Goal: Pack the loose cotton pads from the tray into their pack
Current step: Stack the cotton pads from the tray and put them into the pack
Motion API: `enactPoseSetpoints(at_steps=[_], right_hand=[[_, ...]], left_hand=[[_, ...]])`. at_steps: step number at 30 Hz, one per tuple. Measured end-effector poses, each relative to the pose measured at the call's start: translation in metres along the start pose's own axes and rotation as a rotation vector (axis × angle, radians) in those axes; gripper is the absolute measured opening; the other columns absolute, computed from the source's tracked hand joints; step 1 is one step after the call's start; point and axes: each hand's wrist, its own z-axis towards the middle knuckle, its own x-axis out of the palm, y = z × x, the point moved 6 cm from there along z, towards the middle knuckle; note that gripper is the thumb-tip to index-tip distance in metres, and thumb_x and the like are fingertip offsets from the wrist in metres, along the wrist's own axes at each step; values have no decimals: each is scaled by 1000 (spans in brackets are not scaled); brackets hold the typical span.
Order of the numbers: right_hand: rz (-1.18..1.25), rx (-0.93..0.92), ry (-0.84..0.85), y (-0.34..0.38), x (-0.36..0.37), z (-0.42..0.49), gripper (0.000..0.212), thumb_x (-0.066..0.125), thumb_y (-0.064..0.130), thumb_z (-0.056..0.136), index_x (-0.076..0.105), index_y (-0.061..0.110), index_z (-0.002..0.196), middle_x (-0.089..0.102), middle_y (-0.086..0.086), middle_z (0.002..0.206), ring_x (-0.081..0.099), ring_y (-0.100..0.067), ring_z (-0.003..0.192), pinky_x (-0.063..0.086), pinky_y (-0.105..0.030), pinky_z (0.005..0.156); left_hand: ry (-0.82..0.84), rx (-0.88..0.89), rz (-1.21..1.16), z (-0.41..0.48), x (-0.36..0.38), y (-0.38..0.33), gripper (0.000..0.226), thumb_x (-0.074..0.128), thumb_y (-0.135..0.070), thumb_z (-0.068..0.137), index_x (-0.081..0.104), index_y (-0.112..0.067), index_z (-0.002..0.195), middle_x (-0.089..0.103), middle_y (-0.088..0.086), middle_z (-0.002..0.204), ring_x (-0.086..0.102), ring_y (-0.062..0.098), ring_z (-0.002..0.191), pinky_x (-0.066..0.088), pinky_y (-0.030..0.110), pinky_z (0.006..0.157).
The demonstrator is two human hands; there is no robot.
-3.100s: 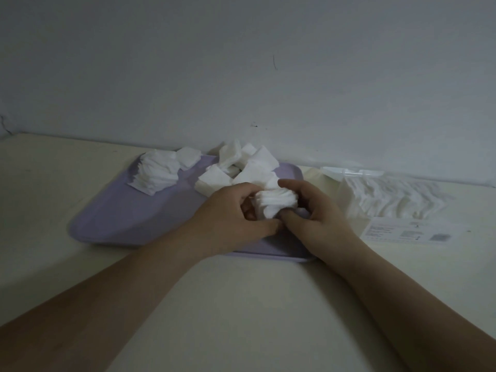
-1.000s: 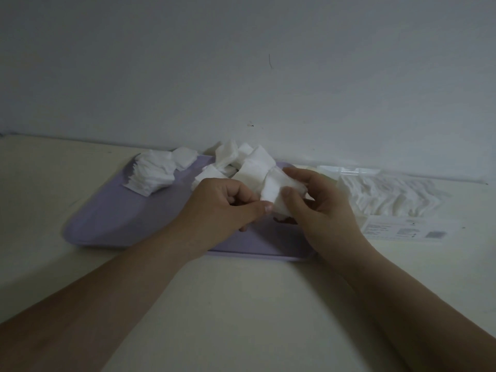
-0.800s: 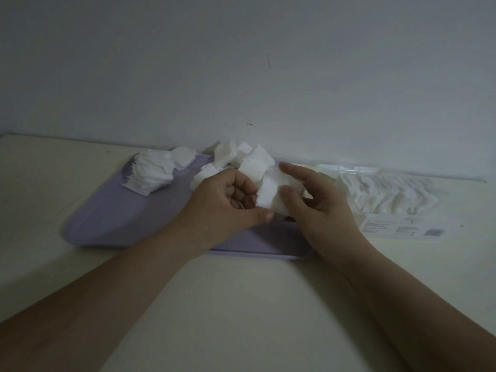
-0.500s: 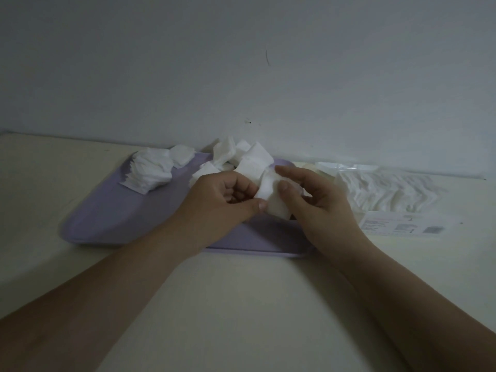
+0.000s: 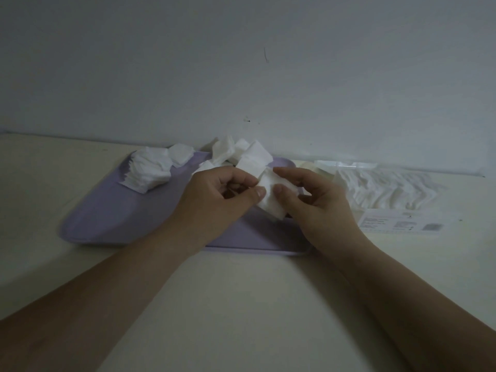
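Over the tray (image 5: 112, 218), my left hand (image 5: 214, 200) and right hand (image 5: 316, 200) pinch the now-lifted pad stack (image 5: 271, 206); loose pads (image 5: 150, 170) remain, the pack (image 5: 389, 189) seemingly part-filled.

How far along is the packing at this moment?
Done: the pack beside the tray already holds a row of pads. In hand: the left hand and right hand pinch a small stack above the tray. Left: a fanned pile at the tray's far-left corner and a loose heap at its far edge. Roughly midway, at a guess.
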Motion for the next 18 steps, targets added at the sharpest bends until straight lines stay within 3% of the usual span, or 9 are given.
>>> enactPoseSetpoints(at_steps=[5,9,12,14,18], right_hand=[[-46,7,-32,0,0,-1,27,72,18,95,74,39,112,79,14,99,78,-23,85,61,-54,85],[-52,31,-5,1,1,-2,29,77,26,91,74,34,119,80,5,97,78,-20,88,61,-49,88],[-55,42,97,4,4,-3,63,94,34,69,68,34,127,77,7,111,75,-12,98,61,-35,89],[-156,12,127,3,6,-3,77,96,37,61,63,41,130,71,12,121,73,-12,104,61,-38,90],[-315,-124,69,7,9,-4,66,91,23,71,62,37,129,64,12,124,67,-10,105,59,-39,87]], left_hand=[[-51,64,115,-2,-1,-1,9,86,-16,80,78,-19,79,64,-13,55,50,2,51,41,13,54],[-93,124,220,-4,-2,0,13,86,-19,80,76,-24,74,69,-9,61,55,3,53,46,18,56],[-60,97,153,-3,0,2,12,86,-18,80,76,-22,75,73,-5,65,65,13,58,51,27,58],[-44,67,98,-1,0,3,12,86,-16,81,76,-20,76,75,-2,69,64,10,61,51,22,62],[0,26,-9,0,0,2,8,84,-12,82,76,-14,79,76,10,76,66,13,67,54,28,70]])
